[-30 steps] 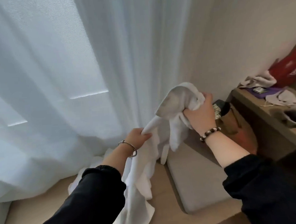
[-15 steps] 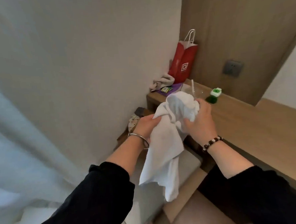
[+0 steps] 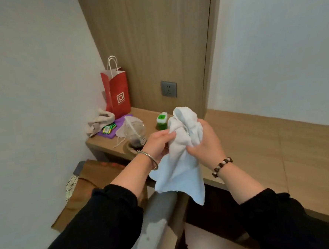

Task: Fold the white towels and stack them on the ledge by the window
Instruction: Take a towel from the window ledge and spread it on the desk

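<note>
White towel (image 3: pixel 181 154) is bunched and held in the air over the front edge of the bench (image 3: pixel 257 138). The left hand (image 3: pixel 157 144) grip pinches the wad from 9 o'clock, the right hand (image 3: pixel 205 141) grip is closed round it from 3 o'clock, and the loose tail hangs toward 6. On the bench at 10 to 11 o'clock of the towel are a red paper bag (image 3: pixel 117 92), a beige cloth (image 3: pixel 100 122), a clear cup with straw (image 3: pixel 136 133) and a green-capped container (image 3: pixel 162 121), partly hidden, possibly a bottle.
</note>
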